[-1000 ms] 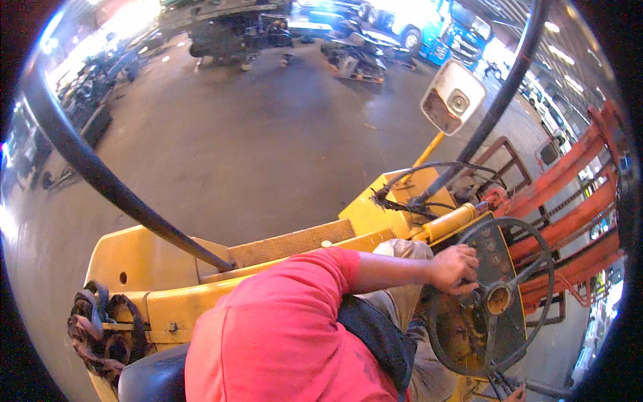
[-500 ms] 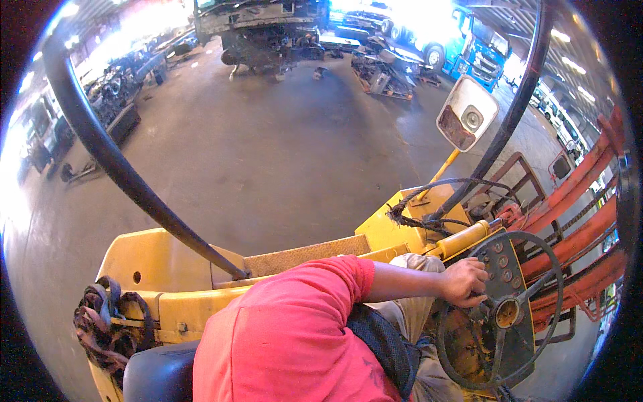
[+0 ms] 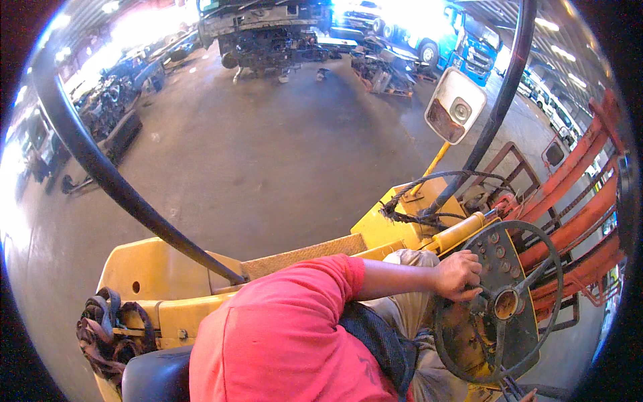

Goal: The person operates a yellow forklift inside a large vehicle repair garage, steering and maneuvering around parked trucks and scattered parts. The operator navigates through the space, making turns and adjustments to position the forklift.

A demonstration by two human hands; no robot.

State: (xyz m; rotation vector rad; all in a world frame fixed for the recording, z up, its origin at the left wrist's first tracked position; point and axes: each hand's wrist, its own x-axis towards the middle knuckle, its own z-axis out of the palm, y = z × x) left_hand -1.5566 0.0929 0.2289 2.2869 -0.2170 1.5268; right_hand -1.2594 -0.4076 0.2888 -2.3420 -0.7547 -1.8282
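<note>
My left hand [image 3: 459,275] is closed round the upper left part of a dark steering wheel [image 3: 560,275], fingers curled over the rim. A worn round hub [image 3: 506,304] sits at the wheel's centre. Behind the wheel stands a dark instrument panel [image 3: 499,251] with several small round gauges. My left arm, in a red sleeve, reaches across my bent knee in beige trousers [image 3: 408,261]. Several thin dark rods [image 3: 512,385] show below the wheel at the lower edge. My right hand does not show.
Yellow vehicle bodywork [image 3: 154,268] surrounds me, with black posts [image 3: 127,191] and a mirror [image 3: 455,107]. Red mast beams [image 3: 569,228] rise at right. Dark straps [image 3: 110,335] hang at left. Beyond the concrete floor [image 3: 268,167] stand a stripped truck [image 3: 268,33], scrap parts [image 3: 385,74] and a blue truck [image 3: 472,47].
The whole scene has shifted slightly in the picture, with the mirror and mast now further left. My left hand stays on the steering wheel. Thin rods now show more below the wheel.
</note>
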